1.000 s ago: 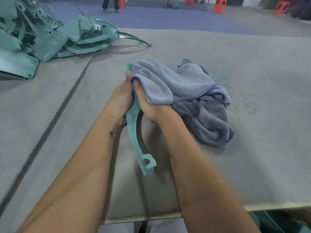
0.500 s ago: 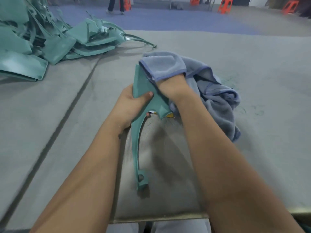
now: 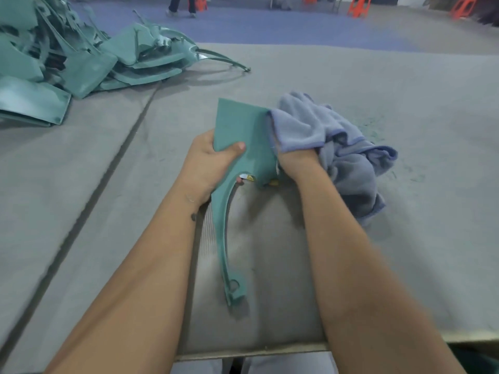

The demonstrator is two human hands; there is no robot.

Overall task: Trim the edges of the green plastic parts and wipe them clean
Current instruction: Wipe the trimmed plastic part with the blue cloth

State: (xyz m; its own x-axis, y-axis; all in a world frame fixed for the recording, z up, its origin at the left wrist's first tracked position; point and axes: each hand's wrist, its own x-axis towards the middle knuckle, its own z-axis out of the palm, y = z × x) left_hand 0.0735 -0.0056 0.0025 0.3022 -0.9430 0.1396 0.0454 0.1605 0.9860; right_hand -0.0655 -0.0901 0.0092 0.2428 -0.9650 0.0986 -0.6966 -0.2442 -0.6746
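There are two hands, a left one and a right one. There is one green part held up and one blue cloth. At ten o'clock on the counter sits one big pile of green parts, too many to count. At one o'clock stand three orange stools.

Teal-green plastic part, lavender-blue cloth, grey table felt, orange stools at 1 o'clock.

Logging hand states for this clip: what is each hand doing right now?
Left hand: grips the flat green plastic part, thumb on its face.
Right hand: grips the blue-grey microfibre cloth against the part's edge.
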